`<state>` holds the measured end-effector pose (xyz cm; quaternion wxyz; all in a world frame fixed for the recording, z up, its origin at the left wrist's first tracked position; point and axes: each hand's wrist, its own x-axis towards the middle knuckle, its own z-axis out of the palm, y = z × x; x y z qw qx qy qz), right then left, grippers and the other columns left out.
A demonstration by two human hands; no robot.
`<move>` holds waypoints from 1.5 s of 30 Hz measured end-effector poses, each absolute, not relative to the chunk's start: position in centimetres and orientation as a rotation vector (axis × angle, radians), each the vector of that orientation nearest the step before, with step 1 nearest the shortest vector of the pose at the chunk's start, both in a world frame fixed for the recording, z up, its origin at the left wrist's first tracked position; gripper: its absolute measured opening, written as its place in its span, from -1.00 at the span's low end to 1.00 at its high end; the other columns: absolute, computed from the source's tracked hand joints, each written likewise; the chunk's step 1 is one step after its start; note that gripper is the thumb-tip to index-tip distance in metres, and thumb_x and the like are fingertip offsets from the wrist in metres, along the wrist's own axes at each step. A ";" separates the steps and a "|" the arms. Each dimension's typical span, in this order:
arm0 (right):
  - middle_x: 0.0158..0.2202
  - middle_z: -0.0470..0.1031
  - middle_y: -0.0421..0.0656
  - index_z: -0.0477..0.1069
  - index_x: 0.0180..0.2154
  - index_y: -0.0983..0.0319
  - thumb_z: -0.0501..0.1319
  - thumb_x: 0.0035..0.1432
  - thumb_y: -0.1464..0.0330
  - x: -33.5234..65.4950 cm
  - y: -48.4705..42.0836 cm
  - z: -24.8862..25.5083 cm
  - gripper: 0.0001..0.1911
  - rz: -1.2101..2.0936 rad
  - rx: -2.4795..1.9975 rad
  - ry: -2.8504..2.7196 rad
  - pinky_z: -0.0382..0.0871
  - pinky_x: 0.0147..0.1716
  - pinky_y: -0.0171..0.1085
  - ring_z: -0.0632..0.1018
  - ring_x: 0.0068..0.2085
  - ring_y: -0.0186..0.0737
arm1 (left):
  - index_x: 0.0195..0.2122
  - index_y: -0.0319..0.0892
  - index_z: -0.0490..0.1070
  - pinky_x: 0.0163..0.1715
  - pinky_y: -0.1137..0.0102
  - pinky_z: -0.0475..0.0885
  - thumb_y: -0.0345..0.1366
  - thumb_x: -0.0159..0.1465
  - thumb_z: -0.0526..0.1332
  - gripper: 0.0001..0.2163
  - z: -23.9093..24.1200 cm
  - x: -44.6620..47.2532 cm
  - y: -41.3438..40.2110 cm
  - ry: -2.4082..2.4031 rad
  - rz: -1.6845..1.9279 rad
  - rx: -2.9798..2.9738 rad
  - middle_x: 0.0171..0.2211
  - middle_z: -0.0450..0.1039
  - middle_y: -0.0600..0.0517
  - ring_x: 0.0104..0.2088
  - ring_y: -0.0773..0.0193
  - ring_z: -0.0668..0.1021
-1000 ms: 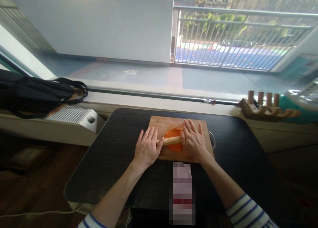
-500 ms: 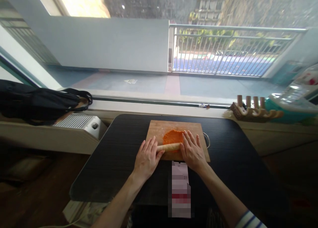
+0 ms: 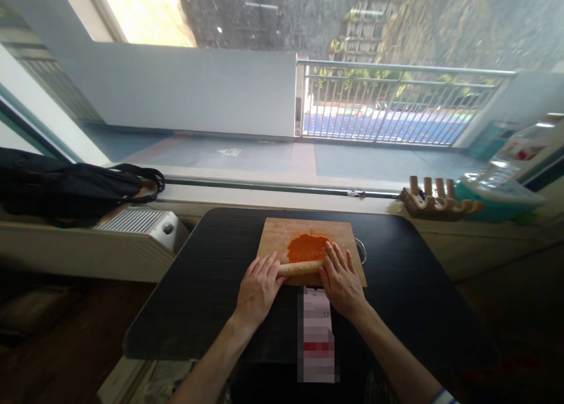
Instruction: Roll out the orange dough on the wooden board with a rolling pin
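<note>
A pale wooden rolling pin lies crosswise at the near edge of a flattened orange dough sheet. My left hand is on the pin's left end, fingers over it and thumb alongside. On the right end rests my right hand, its fingers pointing forward and partly over the dough's right edge. Both pin ends are hidden under the hands. Dough and pin are on a wooden cutting board with a metal handle on its right side.
The board stands on a black table. A partly blurred pink packet is just below the board. Along the windowsill are a black bag, a brown rack with upright pegs, a teal container and a clear bottle.
The rolling pin has come back toward me with both hands, from over the dough to its near edge, so more of the orange sheet shows. The view has shifted slightly.
</note>
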<state>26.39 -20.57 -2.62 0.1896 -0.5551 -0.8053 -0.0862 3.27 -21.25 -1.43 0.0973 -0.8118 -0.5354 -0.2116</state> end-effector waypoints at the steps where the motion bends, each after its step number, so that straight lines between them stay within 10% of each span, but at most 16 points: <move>1: 0.30 0.07 0.01 0.15 0.23 0.38 -0.12 0.35 0.29 26.5 -20.8 -2.6 -0.50 -0.245 -1.558 -2.273 -0.09 0.27 0.05 0.04 0.33 -0.04 | -0.08 -0.18 0.43 0.05 0.13 0.35 -0.25 0.34 0.01 -0.73 -1.3 3.2 -21.3 -1.584 -0.623 -2.416 0.03 0.46 -0.13 0.01 0.08 0.51; 20: 0.17 0.34 0.01 0.27 0.14 0.36 -0.19 0.35 0.29 27.8 -14.1 2.5 -0.51 0.069 -1.761 -2.251 -0.15 0.26 0.09 0.26 0.24 -0.09 | -0.08 -0.20 0.43 0.12 0.11 0.31 -0.30 0.24 0.21 -0.76 1.7 5.5 -17.8 -1.711 -0.691 -2.525 0.00 0.49 -0.11 0.04 0.10 0.49; 33: 0.26 0.20 -0.02 0.14 0.22 0.33 -0.15 0.27 0.34 26.6 -10.2 1.3 -0.47 0.154 -1.796 -2.407 -0.23 0.24 0.19 0.14 0.29 -0.07 | 0.10 -0.31 0.34 0.15 0.18 0.26 -0.01 0.36 -0.10 -0.47 1.1 6.0 -16.2 -1.932 -0.446 -2.484 0.13 0.35 -0.22 0.16 0.06 0.37; 45: 0.27 0.16 -0.02 0.14 0.23 0.32 -0.16 0.29 0.33 26.8 -12.7 0.2 -0.47 -0.040 -1.812 -2.337 -0.20 0.26 0.11 0.13 0.30 -0.10 | 0.10 -0.45 0.34 0.18 0.10 0.15 -0.18 0.37 -0.13 -0.52 -0.1 7.4 -16.1 -1.891 -0.500 -2.227 0.10 0.36 -0.29 0.15 -0.03 0.37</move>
